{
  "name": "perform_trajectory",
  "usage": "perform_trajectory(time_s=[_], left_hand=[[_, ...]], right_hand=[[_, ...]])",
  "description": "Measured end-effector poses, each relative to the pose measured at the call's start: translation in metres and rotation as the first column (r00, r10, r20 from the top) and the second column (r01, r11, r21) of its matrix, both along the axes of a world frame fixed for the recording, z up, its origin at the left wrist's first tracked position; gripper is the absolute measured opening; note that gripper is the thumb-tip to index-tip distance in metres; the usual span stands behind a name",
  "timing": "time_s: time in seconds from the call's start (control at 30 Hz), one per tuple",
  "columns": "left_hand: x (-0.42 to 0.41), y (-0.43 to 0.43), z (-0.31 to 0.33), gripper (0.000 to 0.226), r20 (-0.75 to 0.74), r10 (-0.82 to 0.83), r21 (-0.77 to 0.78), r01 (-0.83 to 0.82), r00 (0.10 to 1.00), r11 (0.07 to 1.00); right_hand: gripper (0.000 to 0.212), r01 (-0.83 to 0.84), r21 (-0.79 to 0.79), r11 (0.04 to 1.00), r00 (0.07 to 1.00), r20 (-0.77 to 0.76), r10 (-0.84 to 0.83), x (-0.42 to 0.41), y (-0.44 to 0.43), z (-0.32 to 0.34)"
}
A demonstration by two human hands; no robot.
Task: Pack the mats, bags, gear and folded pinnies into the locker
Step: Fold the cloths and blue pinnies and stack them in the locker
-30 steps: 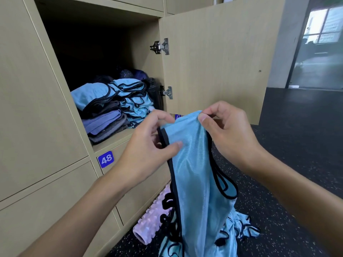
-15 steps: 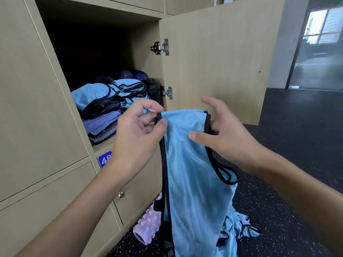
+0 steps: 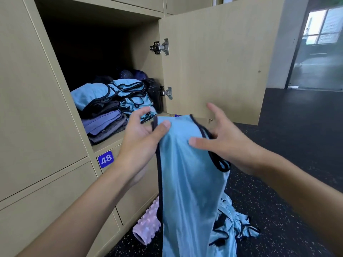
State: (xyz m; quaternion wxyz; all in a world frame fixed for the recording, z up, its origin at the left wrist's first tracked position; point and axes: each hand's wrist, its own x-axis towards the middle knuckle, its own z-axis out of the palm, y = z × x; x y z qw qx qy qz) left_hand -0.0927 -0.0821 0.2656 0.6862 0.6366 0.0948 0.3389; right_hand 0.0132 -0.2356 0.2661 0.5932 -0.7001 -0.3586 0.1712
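Observation:
A light blue pinny [image 3: 187, 175] with black trim hangs in front of me, below the open locker [image 3: 104, 52]. My left hand [image 3: 143, 141] pinches its top left edge between thumb and fingers. My right hand [image 3: 220, 138] has its thumb on the front of the cloth and its fingers spread behind the right edge. Inside the locker lie folded blue pinnies [image 3: 118, 93] on purple and grey mats [image 3: 105, 127], with a dark bag [image 3: 155, 93] at the right and purple gear [image 3: 133, 74] at the back.
The locker door [image 3: 219, 58] stands open to the right, just behind my hands. A pink foam roller [image 3: 146, 227] lies on the dark speckled floor by the lower lockers. A heap of loose blue pinnies [image 3: 235, 223] lies beside it. Label 48 [image 3: 105, 159] marks the locker below.
Both hands have shifted along the pinny's top edge. My right hand went from a closed pinch to spread fingers, and the pinny hangs a little lower.

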Motion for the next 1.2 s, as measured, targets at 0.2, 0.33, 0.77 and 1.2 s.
perform_trajectory(time_s=[0.2, 0.33, 0.77, 1.2], left_hand=[[-0.002, 0.001, -0.016, 0.084, -0.054, 0.014, 0.166, -0.005, 0.998, 0.986], [-0.002, -0.011, -0.024, 0.092, -0.062, -0.1, 0.247, 0.112, 0.993, 0.963], [0.008, -0.004, -0.009, 0.041, 0.115, 0.055, 0.097, -0.066, 0.992, 0.993], [0.007, -0.017, -0.019, 0.088, -0.013, 0.005, 0.134, -0.003, 1.0, 0.991]], right_hand=[[0.086, 0.012, 0.059, 0.998, 0.998, 0.068, -0.016, -0.002, 0.002, -0.001], [0.081, 0.052, 0.124, 0.991, 0.992, 0.105, -0.065, 0.003, 0.002, -0.001], [0.097, -0.113, -0.024, 0.993, 0.989, 0.089, 0.115, -0.001, -0.003, 0.0], [0.093, 0.014, 0.149, 0.989, 0.997, 0.071, -0.024, 0.005, 0.0, -0.004]])
